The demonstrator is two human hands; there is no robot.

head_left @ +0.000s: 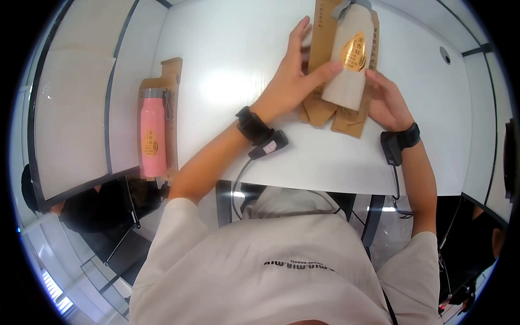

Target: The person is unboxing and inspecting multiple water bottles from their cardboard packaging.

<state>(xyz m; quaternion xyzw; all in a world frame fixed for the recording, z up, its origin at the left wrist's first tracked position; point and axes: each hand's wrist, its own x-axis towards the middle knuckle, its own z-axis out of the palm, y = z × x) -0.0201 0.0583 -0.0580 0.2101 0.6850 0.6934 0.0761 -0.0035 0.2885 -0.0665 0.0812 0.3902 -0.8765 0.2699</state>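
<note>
A beige bottle (351,59) with a grey cap and a gold label lies on an opened brown cardboard box (323,40) at the upper right of the table. My left hand (306,73) is at the bottle's left side, its thumb on the bottle by the label and its fingers spread beside the cardboard. My right hand (387,100) is on the other side, fingertips at the bottle's right edge, palm near the box's edge. The bottle rests on the cardboard between both hands. Box flaps stick out below the bottle's base.
A pink bottle (153,135) with a grey cap lies on another opened cardboard box (171,81) at the table's left edge. White partitions flank the white table (238,59). Cables hang from both wrist straps. People in dark clothes are at both sides beyond the partitions.
</note>
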